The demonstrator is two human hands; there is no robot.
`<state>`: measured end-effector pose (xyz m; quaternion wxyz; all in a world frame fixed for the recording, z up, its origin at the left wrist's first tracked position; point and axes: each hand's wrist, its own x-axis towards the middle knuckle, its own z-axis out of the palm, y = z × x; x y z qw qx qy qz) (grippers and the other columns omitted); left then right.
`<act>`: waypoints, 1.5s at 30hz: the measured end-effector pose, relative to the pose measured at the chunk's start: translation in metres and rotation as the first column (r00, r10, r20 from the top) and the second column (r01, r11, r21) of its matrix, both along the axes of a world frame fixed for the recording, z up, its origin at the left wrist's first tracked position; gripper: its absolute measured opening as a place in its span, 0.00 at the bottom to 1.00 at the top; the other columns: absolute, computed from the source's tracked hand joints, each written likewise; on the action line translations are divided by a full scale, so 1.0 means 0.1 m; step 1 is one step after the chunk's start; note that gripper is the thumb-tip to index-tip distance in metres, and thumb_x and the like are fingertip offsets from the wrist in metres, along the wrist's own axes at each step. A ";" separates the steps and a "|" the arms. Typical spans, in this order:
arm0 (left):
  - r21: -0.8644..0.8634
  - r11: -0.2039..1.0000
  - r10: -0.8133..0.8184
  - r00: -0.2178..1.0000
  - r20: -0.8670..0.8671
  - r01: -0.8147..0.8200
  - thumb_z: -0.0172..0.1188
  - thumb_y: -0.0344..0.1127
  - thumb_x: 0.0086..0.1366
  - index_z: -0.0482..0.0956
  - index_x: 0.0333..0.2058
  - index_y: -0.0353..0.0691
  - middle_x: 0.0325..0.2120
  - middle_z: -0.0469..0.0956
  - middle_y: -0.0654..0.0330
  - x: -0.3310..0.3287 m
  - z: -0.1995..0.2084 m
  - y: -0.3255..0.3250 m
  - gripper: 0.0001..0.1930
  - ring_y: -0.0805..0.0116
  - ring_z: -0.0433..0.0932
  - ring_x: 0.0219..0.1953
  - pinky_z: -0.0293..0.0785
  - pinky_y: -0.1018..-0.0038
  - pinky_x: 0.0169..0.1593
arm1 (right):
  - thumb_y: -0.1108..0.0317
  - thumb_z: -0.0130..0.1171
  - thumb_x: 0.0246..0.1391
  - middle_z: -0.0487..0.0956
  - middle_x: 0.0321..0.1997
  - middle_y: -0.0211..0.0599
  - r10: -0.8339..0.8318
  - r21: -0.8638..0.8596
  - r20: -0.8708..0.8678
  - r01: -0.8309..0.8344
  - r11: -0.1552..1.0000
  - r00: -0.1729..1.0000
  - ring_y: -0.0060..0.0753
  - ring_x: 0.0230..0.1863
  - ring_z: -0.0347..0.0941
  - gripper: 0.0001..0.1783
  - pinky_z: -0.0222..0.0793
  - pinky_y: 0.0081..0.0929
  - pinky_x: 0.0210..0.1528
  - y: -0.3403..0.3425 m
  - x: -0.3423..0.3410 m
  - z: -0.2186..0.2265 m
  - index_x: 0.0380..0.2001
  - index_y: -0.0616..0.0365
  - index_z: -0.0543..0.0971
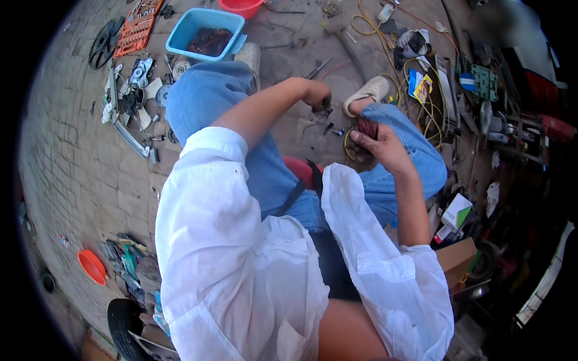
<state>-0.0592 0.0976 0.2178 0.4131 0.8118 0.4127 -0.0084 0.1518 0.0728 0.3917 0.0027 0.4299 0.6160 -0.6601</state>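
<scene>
My right hand [385, 147] is wrapped round a wound copper coil [368, 127], reddish and about palm-sized, in front of my right knee. My fingers and palm cover its lower part. Low over the paving, between my feet, my left hand [317, 95] is closed with its fingers pointing down. A small dark grey piece shows under its fingertips, too small to name. Several little dark bits [329, 128] lie on the ground between the two hands. Just beyond my left hand is a pair of pliers [317, 68].
A hammer [350, 53] lies ahead. To the left are a blue basin [178, 38] with dark reddish parts, an orange socket case [137, 27] and loose machine parts [139, 73]. Yellow cable [385, 48], a blue-yellow packet [419, 86] and tools crowd the right. A tyre [122, 325] stands lower left.
</scene>
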 end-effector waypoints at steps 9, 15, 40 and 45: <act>-0.011 0.679 0.705 0.649 0.286 -0.734 0.75 0.48 0.31 0.61 0.57 0.39 0.51 0.66 0.46 -0.14 -0.39 -0.16 0.51 0.49 0.65 0.54 0.60 0.63 0.58 | 0.63 0.58 0.53 0.75 0.22 0.29 0.199 0.274 -0.211 -0.137 0.952 0.957 0.17 0.20 0.69 0.13 0.66 0.18 0.24 0.21 -0.62 1.21 0.29 0.64 0.75; -0.175 0.678 0.604 0.404 0.687 -0.714 0.74 0.46 0.34 0.60 0.57 0.34 0.50 0.66 0.44 0.58 -0.39 -0.22 0.50 0.50 0.65 0.54 0.59 0.65 0.59 | 0.60 0.57 0.51 0.72 0.21 0.33 0.146 0.341 -0.284 -0.042 0.939 0.948 0.21 0.20 0.69 0.16 0.68 0.23 0.30 0.08 -0.52 1.63 0.27 0.66 0.73; 0.060 0.257 0.822 0.250 0.512 -0.965 0.63 0.27 0.41 0.65 0.52 0.39 0.45 0.70 0.46 0.54 0.89 -0.79 0.34 0.46 0.70 0.46 0.70 0.61 0.47 | 0.62 0.63 0.41 0.73 0.26 0.53 0.297 0.573 0.723 -0.781 0.248 0.624 0.54 0.33 0.71 0.16 0.67 0.42 0.37 0.52 0.51 0.61 0.26 0.65 0.73; 0.376 0.269 0.740 0.440 0.509 -0.887 0.62 0.26 0.41 0.63 0.54 0.40 0.49 0.67 0.50 0.57 0.88 -0.78 0.36 0.49 0.68 0.49 0.71 0.62 0.46 | 0.60 0.66 0.41 0.71 0.22 0.52 0.757 0.075 0.400 -0.842 0.534 0.516 0.45 0.26 0.70 0.18 0.66 0.35 0.31 0.07 0.24 0.61 0.22 0.65 0.73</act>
